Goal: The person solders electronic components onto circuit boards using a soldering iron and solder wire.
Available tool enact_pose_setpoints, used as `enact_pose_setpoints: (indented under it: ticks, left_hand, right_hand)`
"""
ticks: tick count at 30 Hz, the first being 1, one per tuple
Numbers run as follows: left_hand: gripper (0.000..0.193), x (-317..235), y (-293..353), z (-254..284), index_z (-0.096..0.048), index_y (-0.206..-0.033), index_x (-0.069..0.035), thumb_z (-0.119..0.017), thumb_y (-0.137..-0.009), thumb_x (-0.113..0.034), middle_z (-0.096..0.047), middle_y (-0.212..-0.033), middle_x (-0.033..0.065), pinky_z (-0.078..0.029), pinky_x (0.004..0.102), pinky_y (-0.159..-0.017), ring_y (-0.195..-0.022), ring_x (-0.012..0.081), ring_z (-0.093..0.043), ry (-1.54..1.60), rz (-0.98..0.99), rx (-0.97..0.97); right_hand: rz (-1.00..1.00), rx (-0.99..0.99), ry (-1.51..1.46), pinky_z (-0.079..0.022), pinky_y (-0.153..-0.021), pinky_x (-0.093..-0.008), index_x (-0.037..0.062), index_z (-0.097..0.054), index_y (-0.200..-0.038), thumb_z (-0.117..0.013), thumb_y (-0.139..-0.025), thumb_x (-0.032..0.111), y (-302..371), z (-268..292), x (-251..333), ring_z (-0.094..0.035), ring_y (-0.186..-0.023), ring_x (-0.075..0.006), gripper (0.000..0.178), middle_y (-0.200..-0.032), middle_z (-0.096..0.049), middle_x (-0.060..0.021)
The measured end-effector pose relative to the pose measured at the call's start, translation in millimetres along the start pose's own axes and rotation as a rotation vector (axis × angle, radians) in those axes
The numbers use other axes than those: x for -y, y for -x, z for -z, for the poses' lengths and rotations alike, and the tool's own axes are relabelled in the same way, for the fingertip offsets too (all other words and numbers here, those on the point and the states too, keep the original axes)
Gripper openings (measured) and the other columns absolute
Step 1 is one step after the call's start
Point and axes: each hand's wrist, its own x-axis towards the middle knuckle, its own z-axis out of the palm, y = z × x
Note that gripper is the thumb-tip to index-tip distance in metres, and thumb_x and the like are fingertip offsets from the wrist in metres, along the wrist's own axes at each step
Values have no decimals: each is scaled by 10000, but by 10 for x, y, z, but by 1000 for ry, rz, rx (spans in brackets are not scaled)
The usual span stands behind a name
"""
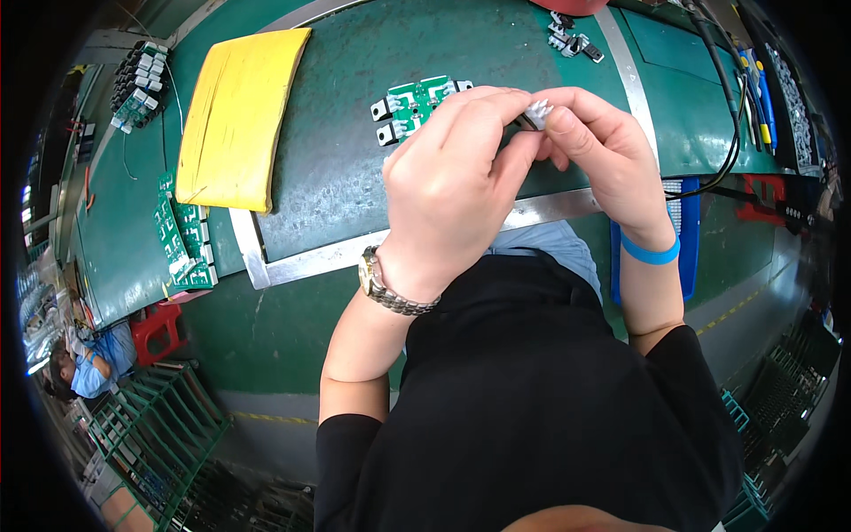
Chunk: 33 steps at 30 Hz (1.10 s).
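Observation:
My left hand (456, 173), with a metal watch on its wrist, and my right hand (612, 155), wearing a blue wristband, meet above the far middle of the mat. Both pinch a small electronic component with whitish metal legs (538, 112). The left fingers hide most of its dark body; the right thumb and fingertips press at the legs. Just beyond my left hand lies a green circuit board (406, 96) with black components sticking out at its sides. Part of this board is covered by the hand.
A yellow pad (239, 115) lies on the left of the metal-edged mat. Loose black components (574, 44) sit at the far right, and more are stacked at the far left (142, 82). Green boards (186, 235) stand at the left edge. A blue tray (688, 230) is beside my right forearm.

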Motion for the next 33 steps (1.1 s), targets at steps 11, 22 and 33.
enact_pose_setpoints:
  ticks: [11,22,33]
  left_hand:
    - [351,-36,100,388,-579,-1168,84,-652,-827,127,-667,-1041,170,-567,277,-846,-936,198,-676,286,277,-4]
    - [219,145,476,834,-702,-926,-32,-764,-719,8,-699,-856,75,-524,294,-675,-757,212,-662,-267,255,116]
    - [210,175,476,800,-713,-913,-11,-749,-716,54,-701,-918,93,-532,293,-710,-828,210,-662,-291,145,179]
  right_hand:
    - [294,-120,-63,-499,-704,-222,0,-618,-1114,-525,-1002,142,-65,-280,-137,-639,-856,-96,204,-964,-670,-43]
    - [56,34,487,-482,-594,-245,37,-623,-1028,-693,-856,46,23,-245,-126,-627,-661,-127,186,-793,-651,-70]
    - [414,36,839,-507,-640,-321,46,-666,-981,-719,-802,43,32,-331,-113,-624,-728,-246,186,-879,-616,-84]
